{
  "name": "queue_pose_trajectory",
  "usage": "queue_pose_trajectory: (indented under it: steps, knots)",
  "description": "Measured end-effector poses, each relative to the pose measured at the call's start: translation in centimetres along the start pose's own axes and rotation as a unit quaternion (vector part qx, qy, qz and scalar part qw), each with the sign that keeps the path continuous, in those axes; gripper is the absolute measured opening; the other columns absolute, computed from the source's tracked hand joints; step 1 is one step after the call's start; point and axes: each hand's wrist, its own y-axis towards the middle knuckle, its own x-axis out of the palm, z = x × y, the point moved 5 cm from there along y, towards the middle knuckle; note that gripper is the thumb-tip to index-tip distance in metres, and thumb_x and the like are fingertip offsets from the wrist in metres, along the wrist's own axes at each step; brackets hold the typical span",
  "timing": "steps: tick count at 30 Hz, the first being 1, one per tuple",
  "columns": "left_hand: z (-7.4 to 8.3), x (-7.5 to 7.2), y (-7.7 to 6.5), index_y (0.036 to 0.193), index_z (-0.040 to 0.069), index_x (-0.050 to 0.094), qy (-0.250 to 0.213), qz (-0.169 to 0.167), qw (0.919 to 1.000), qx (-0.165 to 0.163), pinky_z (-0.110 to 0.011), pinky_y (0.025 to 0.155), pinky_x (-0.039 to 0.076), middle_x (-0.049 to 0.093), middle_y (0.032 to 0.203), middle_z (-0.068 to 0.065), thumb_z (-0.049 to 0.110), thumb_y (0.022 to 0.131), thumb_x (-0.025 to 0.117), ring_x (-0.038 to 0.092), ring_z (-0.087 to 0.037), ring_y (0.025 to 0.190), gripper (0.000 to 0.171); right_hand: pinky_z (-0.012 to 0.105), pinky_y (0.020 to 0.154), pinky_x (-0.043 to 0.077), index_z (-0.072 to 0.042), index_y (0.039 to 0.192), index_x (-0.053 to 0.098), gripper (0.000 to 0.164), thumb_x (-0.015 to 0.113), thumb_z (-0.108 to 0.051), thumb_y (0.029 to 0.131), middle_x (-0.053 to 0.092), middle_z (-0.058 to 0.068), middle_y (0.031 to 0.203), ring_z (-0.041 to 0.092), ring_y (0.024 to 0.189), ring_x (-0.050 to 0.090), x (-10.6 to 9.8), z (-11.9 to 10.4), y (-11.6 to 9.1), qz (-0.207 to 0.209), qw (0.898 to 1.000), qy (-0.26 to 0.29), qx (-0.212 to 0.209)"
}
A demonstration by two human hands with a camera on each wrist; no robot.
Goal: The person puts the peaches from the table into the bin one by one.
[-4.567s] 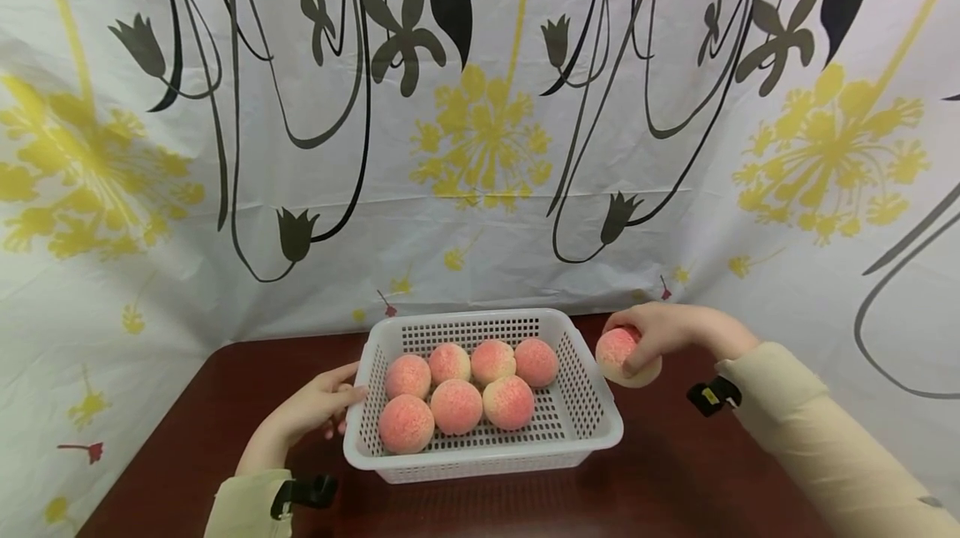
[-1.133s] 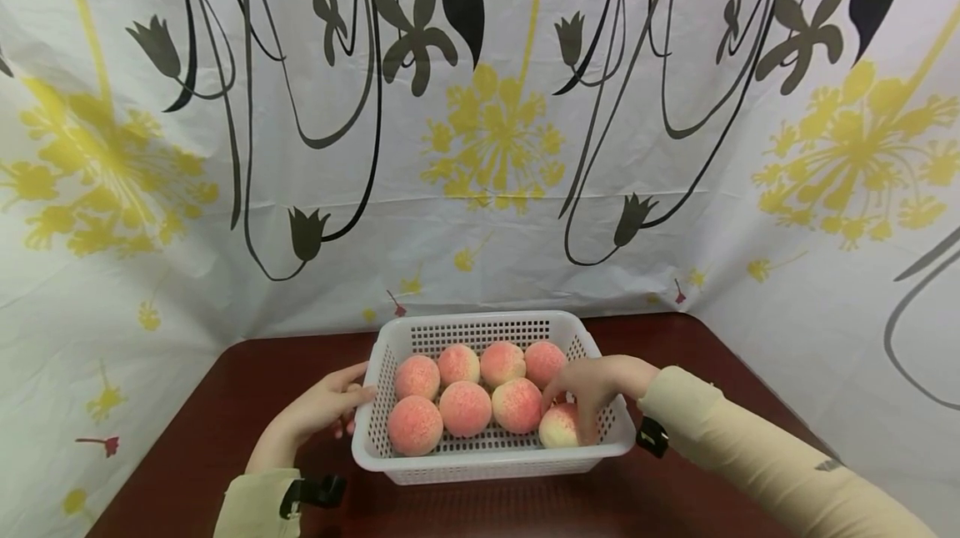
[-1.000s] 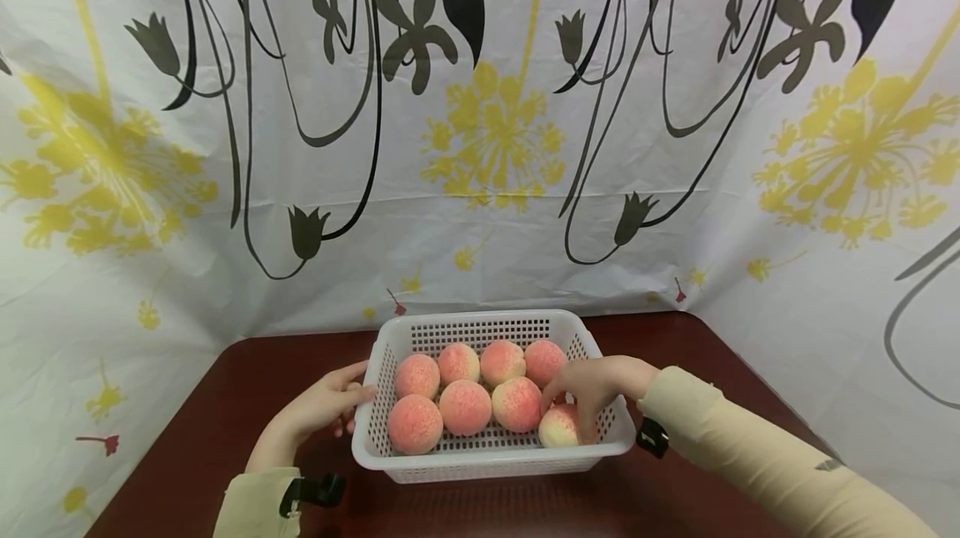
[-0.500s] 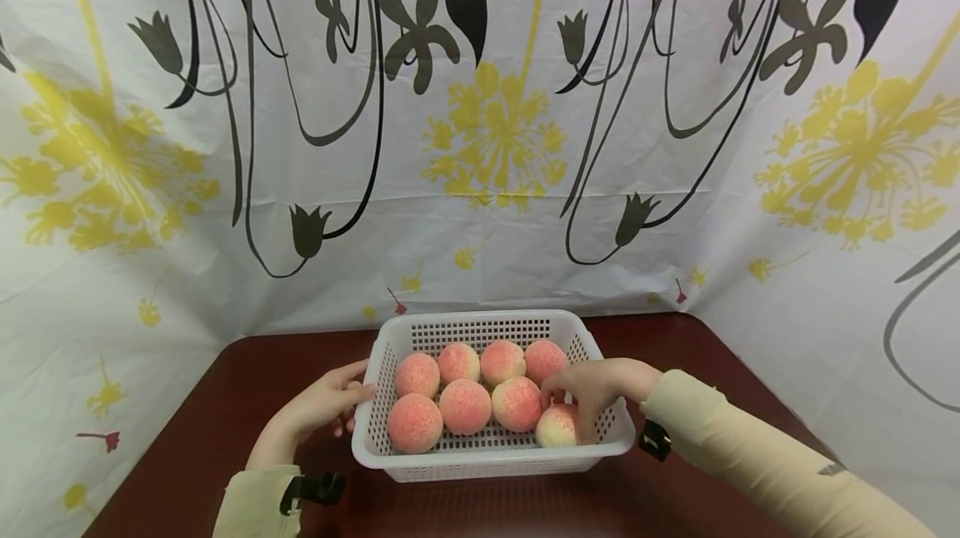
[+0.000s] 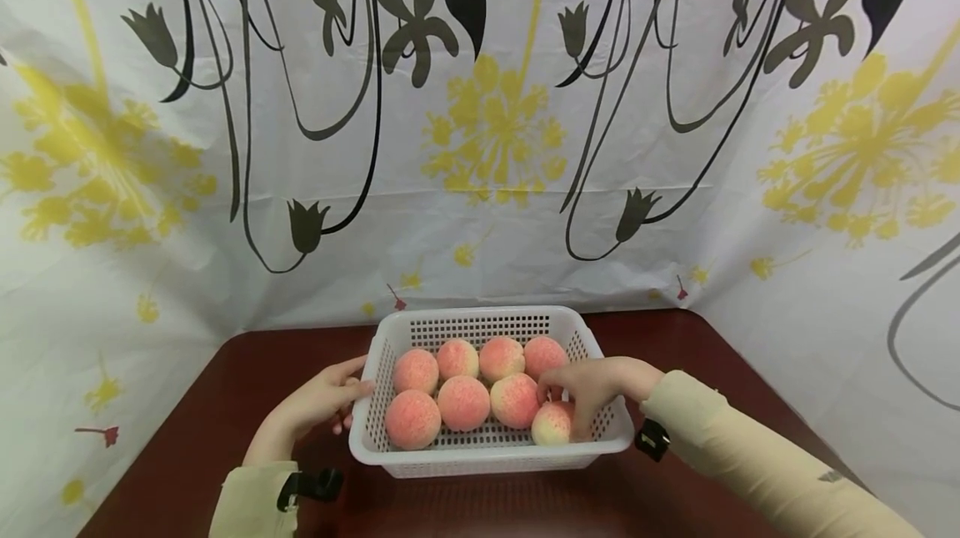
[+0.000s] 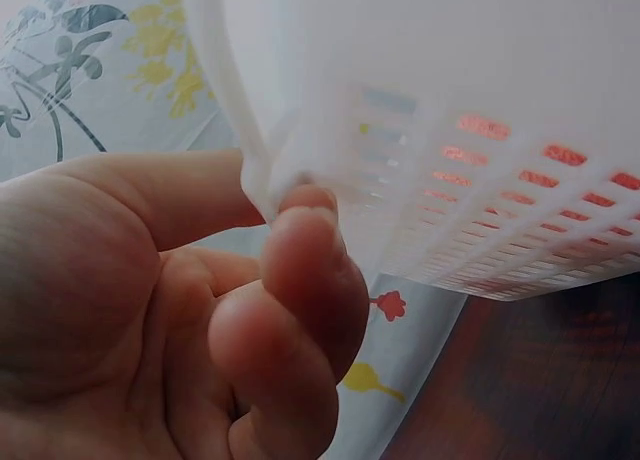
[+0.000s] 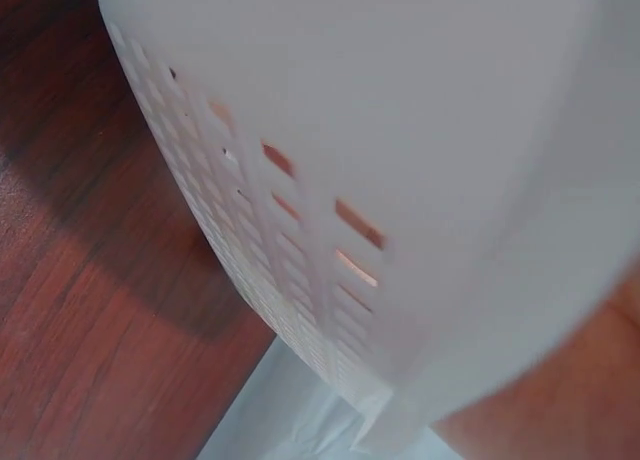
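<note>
A white perforated plastic basket (image 5: pixel 480 460) holds several pink-and-yellow peaches (image 5: pixel 463 403) in two rows. My left hand (image 5: pixel 318 399) grips the basket's left rim, its thumb on top and its fingers curled beneath; the left wrist view shows the fingertips (image 6: pixel 312 250) against the rim's underside. Inside the front right part of the basket, my right hand (image 5: pixel 596 388) holds a paler peach (image 5: pixel 551 424) between thumb and fingers, low near the basket floor. From the right wrist, the basket's wall (image 7: pixel 330 100) hides that peach almost wholly.
The basket stands on a dark red-brown table (image 5: pixel 480 509). Behind it and along both sides hangs a white curtain (image 5: pixel 465 254) printed with flowers. A black strap (image 5: pixel 309 485) with a camera sits on the left wrist, another camera (image 5: pixel 652 439) on the right.
My right hand has brought its peach from outside the basket's right side down into the front right part, then slightly left toward the neighbouring peach. My left hand keeps its grip on the rim.
</note>
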Motion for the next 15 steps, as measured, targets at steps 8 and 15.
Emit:
queue_pose_trajectory:
  steps: [8, 15]
  knots:
    - [-0.1, -1.2, -0.8, 0.137, 0.007, 0.026, 0.018, 0.020, 0.9996, -0.011, -0.032, 0.040, 0.043, 0.054, 0.065, -0.012, 0.026, 0.088, 0.054, 0.046, -0.018, 0.045, 0.060, 0.027, 0.073, 0.043, -0.018, 0.114, 0.054, 0.058, 0.078, -0.017, 0.060, 0.054, -0.002, 0.101, 0.017, 0.090, 0.053, -0.8, -0.8, 0.4, 0.024, 0.998, 0.044, -0.043]
    - [-0.1, -3.3, -0.8, 0.136, 0.012, 0.032, 0.070, 0.055, 0.9957, -0.024, -0.035, 0.042, 0.043, 0.053, 0.064, -0.011, 0.032, 0.087, 0.054, 0.046, -0.019, 0.047, 0.057, 0.030, 0.076, 0.043, -0.015, 0.113, 0.055, 0.044, 0.069, -0.021, 0.071, 0.056, -0.001, 0.105, 0.020, 0.097, 0.053, -2.3, -0.8, 0.8, 0.109, 0.993, 0.025, -0.046]
